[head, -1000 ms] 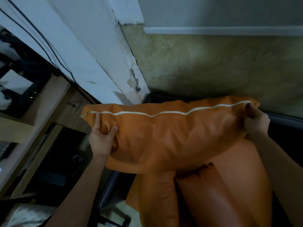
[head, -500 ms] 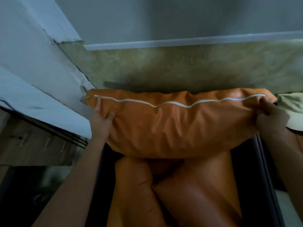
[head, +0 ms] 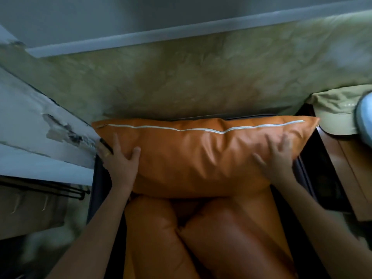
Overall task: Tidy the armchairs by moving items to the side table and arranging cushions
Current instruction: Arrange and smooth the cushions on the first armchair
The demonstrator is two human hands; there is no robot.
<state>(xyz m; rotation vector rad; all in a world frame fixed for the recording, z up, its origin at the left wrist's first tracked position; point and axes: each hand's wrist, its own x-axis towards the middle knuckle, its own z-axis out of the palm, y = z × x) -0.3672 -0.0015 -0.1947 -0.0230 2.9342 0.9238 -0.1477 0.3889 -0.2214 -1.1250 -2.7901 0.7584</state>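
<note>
An orange leather cushion point(head: 197, 156) with a white zipper along its top edge stands across the back of the dark-framed armchair point(head: 96, 178), against the wall. My left hand point(head: 118, 160) grips its left end, thumb on the front face. My right hand point(head: 275, 158) lies flat on its right front with the fingers spread, blurred by motion. Below it two more orange cushions point(head: 217, 238) lie side by side on the seat.
A wooden side table point(head: 346, 162) stands to the right of the chair with a pale green cap point(head: 336, 113) and a light blue object point(head: 365, 117) on it. A white peeling wall corner point(head: 50, 125) and a shelf unit point(head: 30, 208) are on the left.
The cushion has come down from mid-air and to the right, settling against the chair back. My right hand let go of the top right corner and now presses flat on the front.
</note>
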